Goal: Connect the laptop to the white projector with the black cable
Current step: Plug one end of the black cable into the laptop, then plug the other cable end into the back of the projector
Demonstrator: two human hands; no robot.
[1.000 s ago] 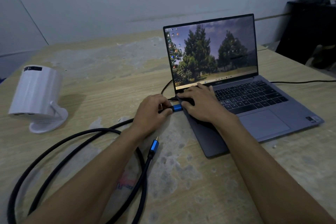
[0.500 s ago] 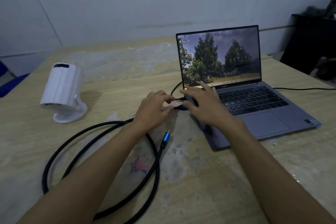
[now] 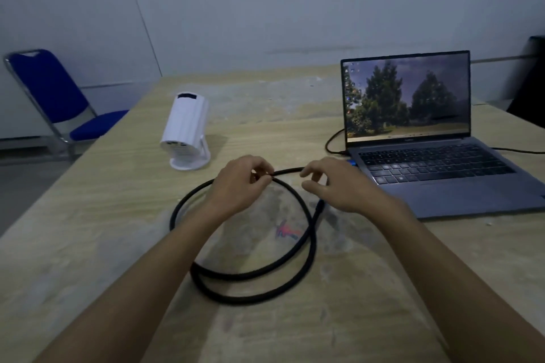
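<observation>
An open grey laptop (image 3: 442, 186) with trees on its screen stands at the right of the wooden table. The black cable's (image 3: 306, 247) blue plug (image 3: 351, 163) sits at the laptop's left edge. From there the cable runs left and lies in loops on the table. My left hand (image 3: 239, 186) pinches the cable between thumb and fingertips. My right hand (image 3: 333, 186) hovers just left of the laptop with its fingers apart over the cable. The cable's other end (image 3: 320, 206) lies partly hidden under that hand. The white projector (image 3: 185, 130) stands tilted on its round base, beyond my left hand.
A blue folding chair (image 3: 59, 97) stands off the table's left edge. A thin black lead (image 3: 333, 141) curves behind the laptop's left corner, and another (image 3: 519, 151) runs off to the right. A dark object (image 3: 530, 82) stands at the far right by the wall.
Both hands have drawn back from the laptop's left edge, leaving the blue plug there. My left hand now pinches the cable farther along. The view has turned left, bringing the chair in.
</observation>
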